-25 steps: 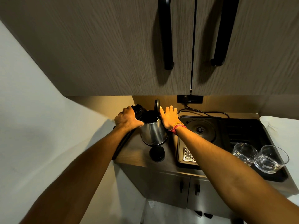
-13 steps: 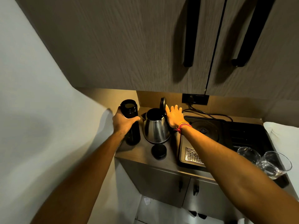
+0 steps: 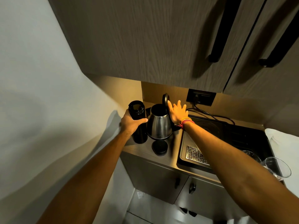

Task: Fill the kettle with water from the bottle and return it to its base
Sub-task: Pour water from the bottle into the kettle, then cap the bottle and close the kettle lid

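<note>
A steel kettle [image 3: 159, 126] stands on the counter with its black lid [image 3: 165, 101] flipped up. My right hand [image 3: 177, 113] rests spread against the lid and the kettle's handle side, fingers apart. Left of the kettle stands an uncapped black bottle [image 3: 137, 125], upright on the counter, and my left hand [image 3: 131, 123] is wrapped around its middle. The bottle's black cap [image 3: 159, 147] lies on the counter in front of the kettle. The round kettle base [image 3: 204, 126] sits on the black tray to the right, partly behind my right wrist.
The black tray [image 3: 226, 143] holds a metal drain grille [image 3: 194, 155] and two glasses [image 3: 275, 167] at its right end. A cord runs to a wall socket [image 3: 200, 97]. Upper cabinet doors [image 3: 145, 38] hang low overhead. A wall [image 3: 48, 94] closes the left side.
My left hand brought the bottle from tilted against the kettle's mouth back upright and set it on the counter left of the kettle. My right hand stayed at the raised lid.
</note>
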The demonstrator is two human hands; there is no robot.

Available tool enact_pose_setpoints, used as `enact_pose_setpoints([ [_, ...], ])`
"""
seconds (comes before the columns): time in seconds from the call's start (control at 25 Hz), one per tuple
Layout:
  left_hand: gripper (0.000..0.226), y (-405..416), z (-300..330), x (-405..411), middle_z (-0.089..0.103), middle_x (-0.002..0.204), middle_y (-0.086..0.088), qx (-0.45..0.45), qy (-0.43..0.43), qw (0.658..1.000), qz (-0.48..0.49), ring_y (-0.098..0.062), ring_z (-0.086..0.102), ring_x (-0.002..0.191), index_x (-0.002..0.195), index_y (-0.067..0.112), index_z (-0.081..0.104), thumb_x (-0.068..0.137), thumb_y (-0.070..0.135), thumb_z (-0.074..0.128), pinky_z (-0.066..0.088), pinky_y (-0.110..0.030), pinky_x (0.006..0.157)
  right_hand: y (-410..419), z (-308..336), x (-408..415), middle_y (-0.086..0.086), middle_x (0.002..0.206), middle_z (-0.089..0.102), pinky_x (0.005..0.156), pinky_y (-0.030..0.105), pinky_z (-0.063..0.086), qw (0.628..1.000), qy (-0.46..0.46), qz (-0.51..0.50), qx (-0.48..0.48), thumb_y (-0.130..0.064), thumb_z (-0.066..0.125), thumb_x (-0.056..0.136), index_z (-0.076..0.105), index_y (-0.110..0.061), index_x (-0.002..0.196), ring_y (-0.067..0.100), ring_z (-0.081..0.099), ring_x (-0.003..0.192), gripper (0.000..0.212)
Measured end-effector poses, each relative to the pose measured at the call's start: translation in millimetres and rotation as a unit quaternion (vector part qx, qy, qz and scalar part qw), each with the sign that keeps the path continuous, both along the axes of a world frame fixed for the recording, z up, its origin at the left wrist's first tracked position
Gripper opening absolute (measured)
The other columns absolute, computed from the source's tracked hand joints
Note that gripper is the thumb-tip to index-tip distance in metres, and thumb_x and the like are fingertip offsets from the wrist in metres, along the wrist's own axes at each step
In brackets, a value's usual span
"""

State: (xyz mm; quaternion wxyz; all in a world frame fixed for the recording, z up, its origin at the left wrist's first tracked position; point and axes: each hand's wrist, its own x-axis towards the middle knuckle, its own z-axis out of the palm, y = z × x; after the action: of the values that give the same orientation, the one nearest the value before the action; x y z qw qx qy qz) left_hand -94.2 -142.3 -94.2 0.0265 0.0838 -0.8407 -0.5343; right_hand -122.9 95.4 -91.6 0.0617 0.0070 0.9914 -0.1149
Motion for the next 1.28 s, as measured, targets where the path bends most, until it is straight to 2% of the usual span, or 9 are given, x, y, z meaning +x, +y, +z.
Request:
enact_pose_setpoints([
  [0.08, 0.083, -5.2, -5.6, 3.5, 0.068, 0.123, -0.005, -0.013, -0.033, 0.999, -0.016, -0.026, 0.063, 0.114, 0.132, 0.018, 0.056, 0.061, 0.036, 0.094, 0.052, -0.037, 0.094, -7.0, 0.2, -4.2, 0.025, 0.157, 0.011, 0.109, 0.074, 0.013, 1.0, -0.021, -0.01, -0.016, -0.031, 0.039, 0.093, 0.005, -0.033, 0.147, 0.062, 0.001, 0.138, 0.064],
  [0.2, 0.077, -15.6, -16.6, 17.9, 0.069, 0.118, -0.011, -0.124, -0.088, 0.987, -0.053, -0.032, 0.065, 0.109, 0.128, 0.013, 0.059, 0.066, 0.047, 0.089, 0.054, -0.04, 0.09, -18.3, 5.5, -4.6, 0.011, 0.161, 0.006, 0.111, 0.073, 0.008, 0.994, -0.028, -0.075, -0.077, -0.056, 0.023, 0.093, 0.026, -0.021, 0.145, 0.058, 0.0, 0.14, 0.063],
  [0.32, 0.056, -25.3, -27.3, 39.3, 0.066, 0.103, -0.012, -0.344, -0.133, 0.925, -0.088, -0.031, 0.064, 0.091, 0.112, 0.007, 0.063, 0.08, 0.052, 0.075, 0.054, -0.038, 0.073, -32.4, 9.6, -2.1, 0.008, 0.154, 0.026, 0.106, 0.076, 0.012, 0.99, -0.018, -0.116, -0.083, -0.071, 0.02, 0.086, 0.041, -0.014, 0.135, 0.054, 0.011, 0.14, 0.078],
  [0.44, 0.041, -11.2, -29.2, 59.4, 0.067, 0.105, -0.013, -0.438, -0.101, 0.882, -0.141, -0.034, 0.066, 0.094, 0.108, 0.01, 0.064, 0.09, 0.046, 0.061, 0.055, -0.038, 0.075, -41.8, 8.5, 1.4, 0.011, 0.151, 0.032, 0.104, 0.079, 0.012, 0.991, 0.007, -0.122, -0.052, -0.068, 0.021, 0.088, 0.038, -0.012, 0.137, 0.05, 0.016, 0.141, 0.077],
  [0.52, 0.035, 9.6, -28.8, 66.1, 0.067, 0.107, -0.013, -0.459, -0.03, 0.871, -0.174, -0.033, 0.066, 0.1, 0.107, 0.011, 0.065, 0.094, 0.042, 0.056, 0.054, -0.039, 0.079, -41.2, 4.5, 3.5, 0.007, 0.161, 0.015, 0.109, 0.073, 0.005, 0.994, 0.066, -0.085, -0.01, -0.064, 0.014, 0.092, 0.022, -0.015, 0.148, 0.043, 0.008, 0.147, 0.075],
  [0.6, 0.036, 33.5, -32.2, 68.1, 0.064, 0.114, -0.01, -0.461, 0.049, 0.861, -0.209, -0.028, 0.061, 0.109, 0.114, 0.011, 0.061, 0.094, 0.04, 0.056, 0.053, -0.04, 0.083, -36.2, 0.4, 5.4, 0.003, 0.163, 0.005, 0.117, 0.063, 0.005, 0.991, 0.125, 0.032, 0.018, -0.057, 0.01, 0.095, 0.01, -0.018, 0.151, 0.032, 0.003, 0.15, 0.067],
  [0.72, 0.056, 56.6, -44.2, 66.7, 0.052, 0.132, -0.012, -0.475, 0.035, 0.842, -0.252, -0.03, 0.048, 0.124, 0.134, 0.011, 0.05, 0.092, 0.047, 0.06, 0.052, -0.043, 0.093, -32.8, -1.4, 5.8, -0.003, 0.163, 0.003, 0.122, 0.054, 0.007, 0.981, 0.121, 0.15, 0.038, -0.049, 0.012, 0.099, 0.004, -0.024, 0.151, 0.025, 0.002, 0.15, 0.059],
  [0.92, 0.07, 73.6, -74.7, 63.4, 0.047, 0.139, -0.016, -0.446, -0.04, 0.856, -0.26, -0.035, 0.046, 0.129, 0.141, 0.013, 0.041, 0.088, 0.052, 0.063, 0.051, -0.047, 0.096, -32.6, -0.2, 5.1, -0.003, 0.163, 0.003, 0.121, 0.052, 0.008, 0.983, 0.099, 0.147, 0.041, -0.049, 0.013, 0.099, 0.004, -0.023, 0.151, 0.025, 0.001, 0.15, 0.059],
  [1.28, 0.071, 90.6, -79.9, 78.8, 0.044, 0.142, -0.014, -0.407, 0.014, 0.876, -0.257, -0.031, 0.045, 0.129, 0.145, 0.016, 0.037, 0.086, 0.04, 0.069, 0.048, -0.04, 0.1, -35.4, 0.4, 3.0, -0.001, 0.163, 0.003, 0.121, 0.054, 0.008, 0.985, 0.069, 0.145, 0.061, -0.049, 0.013, 0.099, 0.004, -0.021, 0.151, 0.027, 0.001, 0.15, 0.06],
])
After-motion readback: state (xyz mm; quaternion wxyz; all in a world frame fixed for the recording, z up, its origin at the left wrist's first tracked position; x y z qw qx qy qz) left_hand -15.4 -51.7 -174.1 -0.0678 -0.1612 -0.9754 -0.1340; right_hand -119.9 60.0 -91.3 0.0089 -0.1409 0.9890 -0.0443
